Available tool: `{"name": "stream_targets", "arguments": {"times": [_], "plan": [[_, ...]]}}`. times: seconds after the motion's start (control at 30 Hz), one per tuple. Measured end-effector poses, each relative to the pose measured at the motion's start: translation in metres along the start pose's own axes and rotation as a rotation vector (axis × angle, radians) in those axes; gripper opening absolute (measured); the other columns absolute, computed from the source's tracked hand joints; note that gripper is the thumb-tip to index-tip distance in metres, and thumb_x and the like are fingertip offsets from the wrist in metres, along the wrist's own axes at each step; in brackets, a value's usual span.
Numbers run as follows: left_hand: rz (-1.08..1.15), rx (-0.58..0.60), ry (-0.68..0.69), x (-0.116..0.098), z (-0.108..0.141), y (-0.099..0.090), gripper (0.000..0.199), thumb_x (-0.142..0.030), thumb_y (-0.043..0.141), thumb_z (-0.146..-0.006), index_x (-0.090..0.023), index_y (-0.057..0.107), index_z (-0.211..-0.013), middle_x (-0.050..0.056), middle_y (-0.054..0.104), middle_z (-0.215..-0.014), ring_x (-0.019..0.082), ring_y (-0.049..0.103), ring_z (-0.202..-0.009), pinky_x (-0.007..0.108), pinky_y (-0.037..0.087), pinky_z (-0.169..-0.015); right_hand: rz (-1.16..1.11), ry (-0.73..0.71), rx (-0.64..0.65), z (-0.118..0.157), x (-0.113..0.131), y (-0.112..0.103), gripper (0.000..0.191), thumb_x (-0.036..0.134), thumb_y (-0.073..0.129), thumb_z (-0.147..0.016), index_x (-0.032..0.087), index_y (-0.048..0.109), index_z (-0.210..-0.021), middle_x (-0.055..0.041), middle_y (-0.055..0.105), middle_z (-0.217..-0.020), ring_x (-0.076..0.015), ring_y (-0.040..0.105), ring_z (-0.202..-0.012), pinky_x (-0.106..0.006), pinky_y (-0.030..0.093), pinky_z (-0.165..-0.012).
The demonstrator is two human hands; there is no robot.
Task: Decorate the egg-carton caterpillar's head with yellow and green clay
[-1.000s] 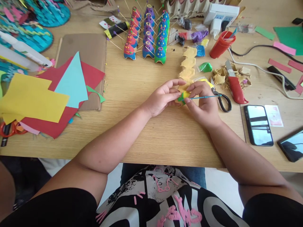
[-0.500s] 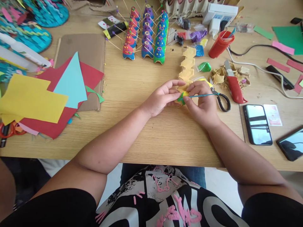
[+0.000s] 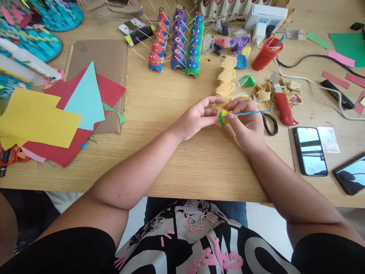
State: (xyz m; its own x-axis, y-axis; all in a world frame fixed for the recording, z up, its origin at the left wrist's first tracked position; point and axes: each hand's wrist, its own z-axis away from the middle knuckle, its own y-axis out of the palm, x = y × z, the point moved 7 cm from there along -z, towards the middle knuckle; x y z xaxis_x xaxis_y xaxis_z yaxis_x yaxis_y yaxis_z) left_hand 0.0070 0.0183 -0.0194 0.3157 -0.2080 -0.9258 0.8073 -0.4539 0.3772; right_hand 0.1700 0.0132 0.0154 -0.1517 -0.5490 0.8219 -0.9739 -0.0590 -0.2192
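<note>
My left hand [image 3: 194,118] is closed on the near end of an egg-carton strip [image 3: 227,74], which runs away from me across the table. That near cup is covered with yellow and green clay [image 3: 223,118]. In my right hand [image 3: 247,127] a thin blue stick tool [image 3: 252,113] is pinched, its far end pointing right. The tool's working tip is hidden by my fingers, close against the clay. Black-handled scissors [image 3: 270,124] lie beside my right hand, partly covered by it.
Painted caterpillar rows [image 3: 178,45] with pins stand at the back. Coloured paper [image 3: 40,118] lies over cardboard [image 3: 99,53] on the left. To the right are a red cup [image 3: 266,55], a red-handled knife [image 3: 282,102], a white cord [image 3: 316,82] and two phones [image 3: 310,151].
My right hand has shifted slightly right with the stick tool, uncovering more of the yellow and green clay. My left hand stays on the strip.
</note>
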Motion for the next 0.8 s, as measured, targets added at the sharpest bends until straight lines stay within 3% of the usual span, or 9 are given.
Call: {"name": "stream_targets", "arguments": {"times": [0.33, 0.5, 0.8], "plan": [[-0.011, 0.030, 0.024, 0.001, -0.001, -0.001, 0.055, -0.017, 0.081, -0.087, -0.029, 0.064, -0.138, -0.002, 0.072, -0.096, 0.014, 0.073, -0.095, 0.036, 0.060, -0.098, 0.012, 0.016, -0.005, 0.000, 0.000, 0.001, 0.033, 0.060, 0.084, -0.092, 0.031, 0.069, -0.095, -0.0034, 0.064, -0.102, -0.0244, 0.065, -0.104, -0.051, 0.061, -0.098], [0.004, -0.001, 0.043, 0.000, -0.001, 0.000, 0.057, -0.015, 0.087, -0.080, -0.030, 0.067, -0.131, -0.005, 0.068, -0.088, 0.011, 0.069, -0.086, 0.030, 0.059, -0.089, 0.073, -0.012, 0.018, 0.001, 0.007, 0.003, 0.033, 0.060, 0.080, -0.096, 0.030, 0.066, -0.093, -0.0045, 0.065, -0.106, -0.0257, 0.066, -0.108, -0.054, 0.059, -0.104], [-0.026, -0.030, 0.041, 0.001, -0.002, -0.001, 0.058, -0.014, 0.090, -0.079, -0.029, 0.068, -0.131, -0.005, 0.069, -0.089, 0.011, 0.070, -0.086, 0.030, 0.057, -0.088, 0.200, -0.061, 0.035, -0.001, 0.013, 0.004, 0.034, 0.061, 0.078, -0.096, 0.030, 0.063, -0.091, -0.0064, 0.069, -0.103, -0.0290, 0.068, -0.108, -0.061, 0.058, -0.112]]}}
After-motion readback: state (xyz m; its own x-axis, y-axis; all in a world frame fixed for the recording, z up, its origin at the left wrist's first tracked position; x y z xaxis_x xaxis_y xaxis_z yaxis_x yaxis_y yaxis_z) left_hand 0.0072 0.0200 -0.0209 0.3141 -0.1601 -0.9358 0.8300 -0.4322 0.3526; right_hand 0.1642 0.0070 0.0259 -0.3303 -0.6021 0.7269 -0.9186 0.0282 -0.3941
